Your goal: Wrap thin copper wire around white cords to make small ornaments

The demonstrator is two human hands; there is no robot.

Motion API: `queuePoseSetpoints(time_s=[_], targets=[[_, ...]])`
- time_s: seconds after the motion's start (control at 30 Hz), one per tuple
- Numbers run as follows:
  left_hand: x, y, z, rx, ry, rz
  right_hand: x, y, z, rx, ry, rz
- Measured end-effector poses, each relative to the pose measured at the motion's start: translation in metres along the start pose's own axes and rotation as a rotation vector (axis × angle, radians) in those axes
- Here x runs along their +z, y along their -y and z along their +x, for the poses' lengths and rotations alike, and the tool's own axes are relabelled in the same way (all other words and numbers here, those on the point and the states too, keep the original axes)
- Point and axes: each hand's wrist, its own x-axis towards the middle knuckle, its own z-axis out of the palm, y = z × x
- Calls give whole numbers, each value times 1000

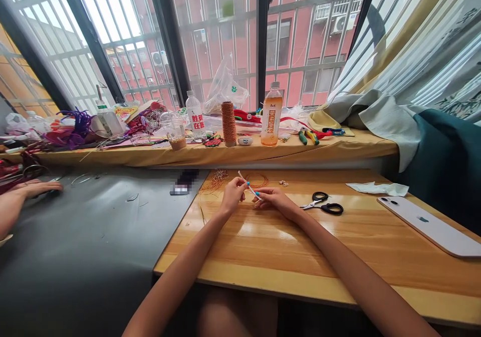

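Both my hands are over the wooden tabletop (263, 247), holding a thin white stick-like piece (251, 191) slantwise between them. The fingers of my left hand (233, 195) pinch it along its upper part, with its far end poking up past them. Lower down, near its other end, my right hand (276, 202) has closed on it. Bright blue shows at the fingertips of both hands. Scissors with black handles (326, 205) lie just right of my right hand. Beyond my hands are a loop of thin orange cord (259, 180) and a tangle of threads (218, 178).
A phone (432, 224) and a white tissue (378, 189) lie at right. On the cloth-covered ledge stand a cord spool (228, 124), a tea bottle (271, 116) and a plastic cup (176, 135), with pliers (308, 136) nearby. Another person's hand (35, 188) rests on the dark table at left.
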Motion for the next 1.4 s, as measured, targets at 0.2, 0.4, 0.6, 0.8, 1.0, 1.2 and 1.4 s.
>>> queuePoseSetpoints(time_s=[0.2,0.4,0.6,0.8,1.0,1.2,1.4], targets=[[3,-4,-8,83,114,119,-3,-3,4,-19,-37,42],[3,-8,-10,94,224,170,-4,-5,7,-39,-184,149],[-2,-20,-8,91,317,-93,-8,-2,8,-30,-281,302],[-3,-27,-11,40,317,-204,-12,-1,6,-34,-351,378],[0,-21,-11,2,251,-157,-15,0,4,-139,-346,469],[2,-13,-9,153,300,160,-15,-4,6,-152,-329,432],[6,-14,-15,223,314,243,-7,-2,4,-146,-246,368]])
